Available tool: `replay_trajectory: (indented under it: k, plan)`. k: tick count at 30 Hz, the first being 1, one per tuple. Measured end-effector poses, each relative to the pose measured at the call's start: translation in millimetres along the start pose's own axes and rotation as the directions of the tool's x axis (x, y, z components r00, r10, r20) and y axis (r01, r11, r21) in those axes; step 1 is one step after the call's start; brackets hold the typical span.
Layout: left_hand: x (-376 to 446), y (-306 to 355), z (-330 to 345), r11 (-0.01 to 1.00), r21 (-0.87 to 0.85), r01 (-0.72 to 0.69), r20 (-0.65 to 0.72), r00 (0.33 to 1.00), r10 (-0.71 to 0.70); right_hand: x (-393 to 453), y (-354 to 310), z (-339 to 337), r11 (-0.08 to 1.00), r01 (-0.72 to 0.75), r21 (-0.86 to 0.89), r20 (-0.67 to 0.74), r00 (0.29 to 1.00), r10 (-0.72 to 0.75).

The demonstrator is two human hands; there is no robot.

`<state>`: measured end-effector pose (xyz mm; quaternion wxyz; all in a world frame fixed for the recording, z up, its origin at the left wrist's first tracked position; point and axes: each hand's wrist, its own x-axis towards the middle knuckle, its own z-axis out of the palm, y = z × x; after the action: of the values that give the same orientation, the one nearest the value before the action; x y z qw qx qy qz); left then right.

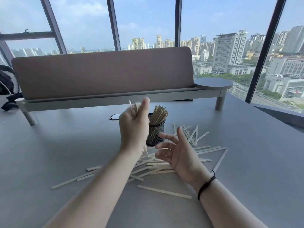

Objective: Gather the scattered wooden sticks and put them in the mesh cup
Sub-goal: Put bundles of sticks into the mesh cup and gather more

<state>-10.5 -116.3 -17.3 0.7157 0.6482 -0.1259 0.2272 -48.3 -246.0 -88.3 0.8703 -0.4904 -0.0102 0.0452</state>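
A black mesh cup (pixel 156 132) stands mid-table with a bunch of wooden sticks (pixel 158 115) upright in it. My left hand (pixel 134 125) is raised just left of the cup and grips a bundle of sticks (pixel 135 106) whose ends show above and below the fist. My right hand (pixel 176 152) hovers in front of the cup, fingers spread and relaxed, holding nothing. Several loose wooden sticks (pixel 164 191) lie scattered on the grey table (pixel 246 170), under both forearms and to the right of the cup.
A raised shelf with a beige divider panel (pixel 102 73) runs across the back of the table. An oval cable port (pixel 114 117) lies behind my left hand. A dark bag (pixel 6 86) is at the far left. Windows stand behind.
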Motion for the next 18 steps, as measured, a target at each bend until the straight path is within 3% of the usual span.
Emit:
replay_trajectory:
  k: [3,7,14,18]
  plan:
    - [44.6,18.8,17.4,0.997,-0.078,0.018,-0.098,0.995,-0.025,3.2,5.0,2.0,0.996,-0.023,-0.083,-0.006,1.000,0.022]
    - [84.1,14.6,39.6,0.996,-0.085,-0.017,-0.090,0.996,0.010,5.5,11.9,0.4,0.974,0.022,-0.225,-0.014,1.000,-0.026]
    - [101.6,-39.0,45.6,0.966,0.259,0.007,0.004,1.000,-0.008,6.9,15.5,4.7,0.953,0.056,-0.297,-0.016,0.998,-0.064]
    - [103.0,-51.3,40.3,0.932,0.362,-0.009,0.085,0.996,-0.023,9.2,14.1,5.6,0.945,0.064,-0.321,-0.021,0.997,-0.075]
